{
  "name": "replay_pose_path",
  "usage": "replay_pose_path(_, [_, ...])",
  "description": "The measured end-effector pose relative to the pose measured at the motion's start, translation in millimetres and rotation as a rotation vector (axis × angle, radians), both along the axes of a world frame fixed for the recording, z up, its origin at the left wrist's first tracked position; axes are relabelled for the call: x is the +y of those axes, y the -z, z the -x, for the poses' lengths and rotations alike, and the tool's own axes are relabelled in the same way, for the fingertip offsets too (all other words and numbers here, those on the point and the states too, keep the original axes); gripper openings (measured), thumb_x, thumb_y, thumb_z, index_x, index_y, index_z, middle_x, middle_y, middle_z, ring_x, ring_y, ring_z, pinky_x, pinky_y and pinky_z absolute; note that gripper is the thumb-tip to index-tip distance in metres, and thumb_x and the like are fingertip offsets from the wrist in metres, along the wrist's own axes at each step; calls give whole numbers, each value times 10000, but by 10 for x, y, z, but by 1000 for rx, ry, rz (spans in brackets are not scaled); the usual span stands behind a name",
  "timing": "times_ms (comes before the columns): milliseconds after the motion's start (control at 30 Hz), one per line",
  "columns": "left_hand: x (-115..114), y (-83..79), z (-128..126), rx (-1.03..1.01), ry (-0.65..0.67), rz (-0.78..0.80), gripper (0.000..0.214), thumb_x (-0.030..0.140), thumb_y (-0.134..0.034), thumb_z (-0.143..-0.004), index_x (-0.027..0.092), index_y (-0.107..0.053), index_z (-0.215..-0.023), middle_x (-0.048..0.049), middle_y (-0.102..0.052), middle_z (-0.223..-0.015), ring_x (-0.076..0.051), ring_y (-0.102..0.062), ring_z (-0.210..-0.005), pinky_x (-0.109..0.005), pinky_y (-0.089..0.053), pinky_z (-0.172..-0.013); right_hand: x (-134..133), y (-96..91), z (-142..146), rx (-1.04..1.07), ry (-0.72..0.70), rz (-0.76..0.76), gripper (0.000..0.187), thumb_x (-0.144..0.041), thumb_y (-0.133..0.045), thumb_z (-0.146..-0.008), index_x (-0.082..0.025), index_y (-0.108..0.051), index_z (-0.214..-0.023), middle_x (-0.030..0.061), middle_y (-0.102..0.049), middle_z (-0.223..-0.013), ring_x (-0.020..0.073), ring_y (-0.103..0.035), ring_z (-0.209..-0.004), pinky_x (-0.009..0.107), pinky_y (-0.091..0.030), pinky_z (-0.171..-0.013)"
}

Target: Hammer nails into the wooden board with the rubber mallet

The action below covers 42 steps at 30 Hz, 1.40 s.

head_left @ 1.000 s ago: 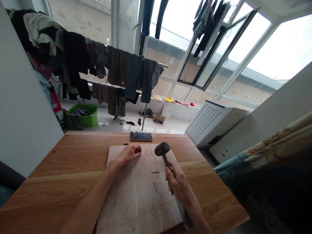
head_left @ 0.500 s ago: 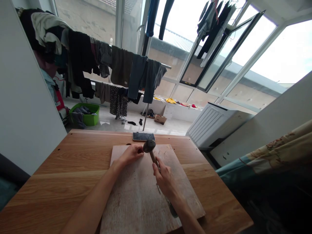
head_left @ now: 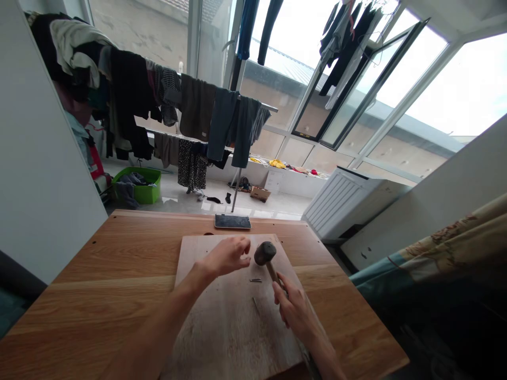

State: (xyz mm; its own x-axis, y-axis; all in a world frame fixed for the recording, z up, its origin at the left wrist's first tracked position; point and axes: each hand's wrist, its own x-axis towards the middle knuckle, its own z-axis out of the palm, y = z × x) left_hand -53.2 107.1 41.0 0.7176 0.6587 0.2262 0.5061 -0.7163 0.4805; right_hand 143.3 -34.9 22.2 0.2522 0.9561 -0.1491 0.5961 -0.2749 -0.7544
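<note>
My right hand (head_left: 293, 303) grips the wooden handle of a hammer (head_left: 264, 254) with a dark, rounded head. The hammer head is raised over the upper right part of a pale wooden board (head_left: 214, 322). Left of the head, my left hand (head_left: 229, 255) hovers over the board, its fingers curled and the thumb apart from them. Nothing shows between those fingers. Small nails (head_left: 255, 280) lie on the board below the hammer head, and another nail (head_left: 255, 303) lies closer to me. Small dark marks dot the board's left half.
The board lies on a brown wooden table (head_left: 119, 269). A phone (head_left: 232, 221) rests at the table's far edge. Beyond stand a clothes rack (head_left: 273, 108) with laundry, a green basin (head_left: 148, 192) and a white ribbed appliance (head_left: 336, 203). A patterned curtain (head_left: 431, 248) hangs at right.
My left hand has moved right along the board, its fingers loosening from a pinch. The hammer and my right hand have shifted right and slightly nearer, revealing the nails lying on the board.
</note>
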Motion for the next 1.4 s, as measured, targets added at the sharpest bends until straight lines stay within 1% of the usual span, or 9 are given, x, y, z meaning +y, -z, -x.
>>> replay_pose_path(67, [-145, 3, -156, 84, 86, -11, 154, 276, -663, -785, 185, -628, -905, -79, -657, -963, -232, -619, -847, -309, -460, -712, -51, 93, -54, -76, 28, -26, 549, -499, -403, -919, -160, -608, -1301, 22, -633, -680, 157, -564, -472, 242, -439, -421])
replay_pose_path(167, [-303, 112, -343, 178, 137, -26, 155, 235, -699, -739, 168, -665, -875, -140, -661, -1048, -289, -619, -978, -355, -491, -795, -85, 219, -77, -160, 82, -122, 515, -492, -425, -917, -178, -664, -1249, 54, -673, -694, 219, -654, -622, 282, -511, -539])
replay_pose_path(333, [-358, 216, -404, 208, 169, -23, 55, 166, -663, -732, 156, -695, -776, -152, -676, -1052, -283, -632, -972, -351, -506, -782, -81, 285, -66, -159, 91, -155, 504, -498, -430, -923, -192, -679, -1237, 59, -693, -722, 250, -681, -680, 313, -531, -563])
replay_pose_path(500, [-235, 104, -253, 235, 178, 22, 43, 170, -637, -726, 176, -673, -750, -91, -705, -858, -220, -628, -743, -301, -449, -626, -76, 272, -58, -139, 95, -146, 515, -484, -415, -930, -179, -664, -1261, 60, -694, -728, 248, -680, -670, 317, -528, -553])
replay_pose_path(633, [-11, 20, 22, 167, 4, 89, 78, 126, -597, -727, 189, -641, -712, -33, -655, -685, -177, -586, -648, -266, -373, -569, -74, 267, -49, -130, 93, -162, 493, -477, -428, -922, -180, -685, -1220, 58, -691, -719, 248, -676, -663, 321, -529, -546])
replay_pose_path(767, [216, 31, 317, 125, -141, 115, 125, 80, -571, -735, 185, -634, -712, -25, -663, -704, -169, -587, -659, -256, -342, -578, -72, 264, -45, -150, 98, -159, 491, -481, -414, -930, -186, -685, -1214, 54, -689, -726, 242, -679, -669, 316, -533, -553])
replay_pose_path(900, [342, 129, 457, 140, -215, 77, 133, 88, -569, -752, 181, -652, -705, -46, -686, -764, -181, -602, -709, -258, -343, -601, -74, 257, -40, -158, 105, -151, 500, -489, -410, -934, -187, -677, -1231, 60, -695, -745, 240, -679, -670, 312, -533, -558])
replay_pose_path(1200, [356, 186, 440, 73, -142, 125, 172, 111, -526, -764, 175, -679, -721, -42, -697, -767, -161, -612, -695, -237, -390, -629, -85, 216, -33, -146, 109, -134, 518, -487, -406, -936, -169, -670, -1249, 69, -696, -749, 241, -682, -661, 309, -528, -548])
replay_pose_path(1400, [396, 261, 459, 8, -118, 203, 156, 155, -535, -759, 163, -690, -737, -36, -696, -752, -155, -612, -694, -225, -411, -640, -78, 273, -50, -152, 107, -159, 506, -483, -412, -938, -170, -668, -1241, 69, -695, -743, 244, -671, -646, 316, -520, -536])
